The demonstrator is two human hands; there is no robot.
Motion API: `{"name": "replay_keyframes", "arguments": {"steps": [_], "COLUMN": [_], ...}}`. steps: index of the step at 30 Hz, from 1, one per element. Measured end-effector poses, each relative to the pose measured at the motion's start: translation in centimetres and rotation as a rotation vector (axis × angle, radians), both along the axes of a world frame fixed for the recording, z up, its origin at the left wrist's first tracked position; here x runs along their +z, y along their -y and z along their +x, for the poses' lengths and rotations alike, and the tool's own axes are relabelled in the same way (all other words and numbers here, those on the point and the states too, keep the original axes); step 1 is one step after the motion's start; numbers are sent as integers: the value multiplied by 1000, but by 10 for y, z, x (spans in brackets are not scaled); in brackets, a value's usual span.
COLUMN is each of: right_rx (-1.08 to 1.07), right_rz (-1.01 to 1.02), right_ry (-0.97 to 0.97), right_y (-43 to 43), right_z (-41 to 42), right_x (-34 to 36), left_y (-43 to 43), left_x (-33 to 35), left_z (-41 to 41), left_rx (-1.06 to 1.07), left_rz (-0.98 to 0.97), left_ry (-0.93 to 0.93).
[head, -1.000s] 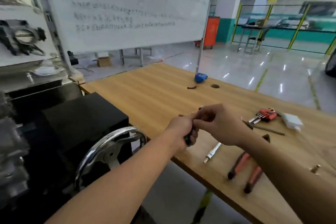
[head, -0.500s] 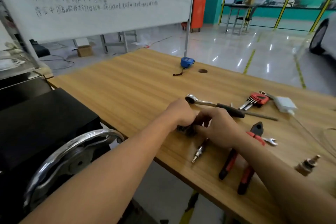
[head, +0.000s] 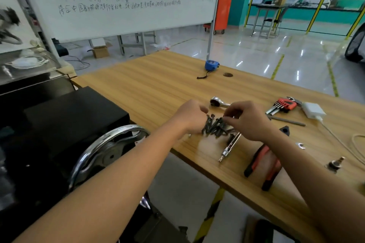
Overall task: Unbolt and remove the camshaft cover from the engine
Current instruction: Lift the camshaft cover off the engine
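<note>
My left hand (head: 189,119) and right hand (head: 249,122) meet over a heap of dark bolts (head: 214,127) lying on the counter (head: 158,89), just in front of the ratchet (head: 218,102). My right fingers (head: 231,113) pinch at the bolt heads. My left fingers curl against the heap, but I cannot tell whether they grip any. With this many bolts out, I judge the unbolting mostly done. The camshaft cover is out of sight, so I cannot say whether it is off.
</note>
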State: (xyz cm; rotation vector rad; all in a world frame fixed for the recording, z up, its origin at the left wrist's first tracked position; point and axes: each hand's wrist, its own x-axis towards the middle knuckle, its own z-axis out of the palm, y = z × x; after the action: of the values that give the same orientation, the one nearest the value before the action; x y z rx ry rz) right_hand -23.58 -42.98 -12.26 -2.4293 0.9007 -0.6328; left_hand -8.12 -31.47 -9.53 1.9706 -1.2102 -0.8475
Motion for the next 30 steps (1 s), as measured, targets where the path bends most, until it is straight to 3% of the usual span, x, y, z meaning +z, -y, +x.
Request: {"name": "replay_keyframes", "arguments": {"steps": [4, 7, 13, 18, 25, 28, 30], "right_rx": [-12, 91, 396, 688, 642, 513, 410], "right_rz": [26, 97, -4, -71, -142, -212, -274], "right_ry": [166, 158, 152, 228, 227, 135, -6], "right_y": [-25, -65, -190, -297, -325, -314, -313], "right_z": [11, 41, 124, 183, 248, 278, 300], "right_x": [9, 13, 50, 98, 122, 116, 117], "left_y": [-72, -138, -280, -412, -568, -615, -632], "left_x": [-1, 13, 59, 92, 85, 83, 88], "left_z": [19, 32, 46, 63, 59, 70, 94], "left_rx": [83, 140, 226, 486, 981, 1241, 1393], "left_rz": [-149, -193, -313, -350, -373, -245, 42], "left_ry": [-116, -81, 181, 378, 937, 1193, 1137]}}
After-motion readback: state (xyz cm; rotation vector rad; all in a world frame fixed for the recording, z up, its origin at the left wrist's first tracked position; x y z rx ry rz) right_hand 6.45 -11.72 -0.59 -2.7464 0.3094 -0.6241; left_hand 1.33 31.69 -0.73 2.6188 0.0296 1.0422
